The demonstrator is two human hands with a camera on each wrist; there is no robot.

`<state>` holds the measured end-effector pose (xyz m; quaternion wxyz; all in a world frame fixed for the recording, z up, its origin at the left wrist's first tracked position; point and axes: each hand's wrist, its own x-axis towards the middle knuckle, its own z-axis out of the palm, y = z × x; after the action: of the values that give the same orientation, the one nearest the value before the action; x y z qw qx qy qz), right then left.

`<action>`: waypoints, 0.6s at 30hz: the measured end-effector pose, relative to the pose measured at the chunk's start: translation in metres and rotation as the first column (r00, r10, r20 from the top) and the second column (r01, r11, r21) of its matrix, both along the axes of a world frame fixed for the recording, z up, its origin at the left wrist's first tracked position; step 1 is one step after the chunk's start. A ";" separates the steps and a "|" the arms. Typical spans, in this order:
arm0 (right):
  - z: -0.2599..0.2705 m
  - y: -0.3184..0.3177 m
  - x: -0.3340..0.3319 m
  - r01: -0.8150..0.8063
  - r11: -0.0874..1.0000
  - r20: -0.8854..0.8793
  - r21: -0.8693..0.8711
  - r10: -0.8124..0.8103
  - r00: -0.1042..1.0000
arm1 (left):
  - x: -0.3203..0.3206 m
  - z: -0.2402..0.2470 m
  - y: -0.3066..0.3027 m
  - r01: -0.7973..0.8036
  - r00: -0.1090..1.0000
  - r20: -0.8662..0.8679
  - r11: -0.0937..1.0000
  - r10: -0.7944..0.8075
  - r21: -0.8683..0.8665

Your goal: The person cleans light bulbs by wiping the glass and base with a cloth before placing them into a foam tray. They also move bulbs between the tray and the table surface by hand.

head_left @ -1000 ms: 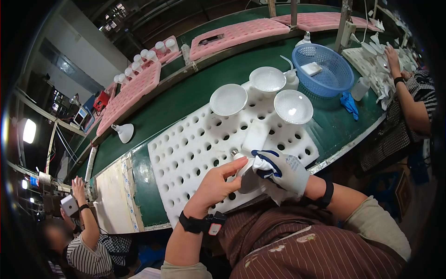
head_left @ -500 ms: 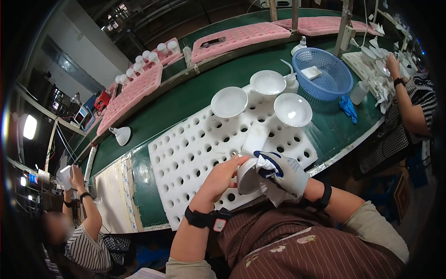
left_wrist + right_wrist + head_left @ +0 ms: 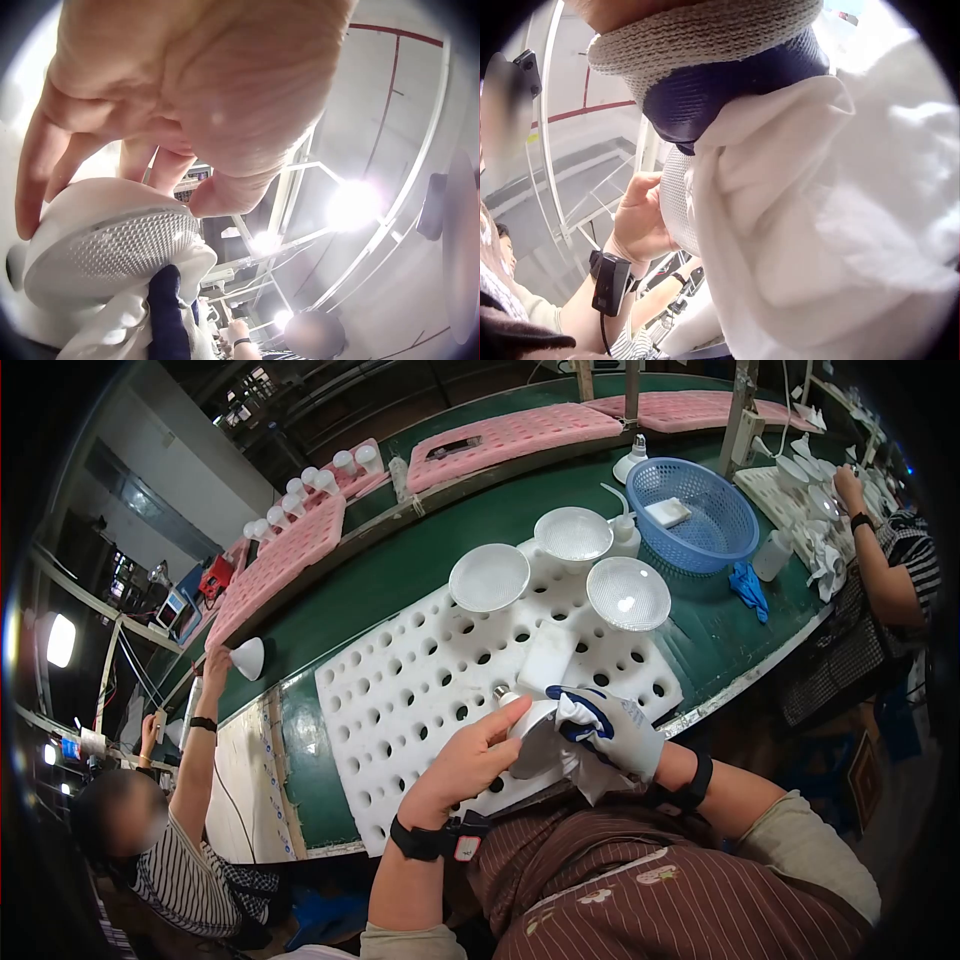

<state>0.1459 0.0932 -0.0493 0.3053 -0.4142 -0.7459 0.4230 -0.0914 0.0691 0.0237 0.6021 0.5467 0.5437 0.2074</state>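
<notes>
My bare left hand (image 3: 468,760) grips a white reflector lamp (image 3: 538,745) by its body, its metal screw base pointing up and away. In the left wrist view the fingers (image 3: 45,161) spread round the back of the lamp (image 3: 112,240), whose ribbed lens faces the gloved hand. My right hand (image 3: 620,735), in a grey and blue glove, holds a bunched white cloth (image 3: 590,765) against the lens side. The right wrist view has the cloth (image 3: 772,217) covering much of that glove, with the lens edge (image 3: 676,199) beside it.
Beneath the hands lies a white foam tray (image 3: 400,690) with holes, holding three lamps (image 3: 628,594) and a white block (image 3: 546,656). Beyond are a blue basket (image 3: 700,540) and pink foam trays (image 3: 520,442). One person at left touches a lamp (image 3: 248,658); another works at right.
Both my hands keep hold of lamp and cloth, with the lamp tilting slightly. The person at left has reached forward to the lamp on the bench.
</notes>
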 end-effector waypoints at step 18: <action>0.018 -0.001 -0.002 -0.088 0.989 0.157 0.120 0.068 0.985 | 0.006 0.018 0.038 0.126 0.978 -0.144 0.979 -0.149 -0.158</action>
<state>0.1435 0.0920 -0.0317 0.2561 -0.3956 -0.8081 0.3534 -0.0850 0.1074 0.0413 0.6099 0.5513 0.5636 0.0809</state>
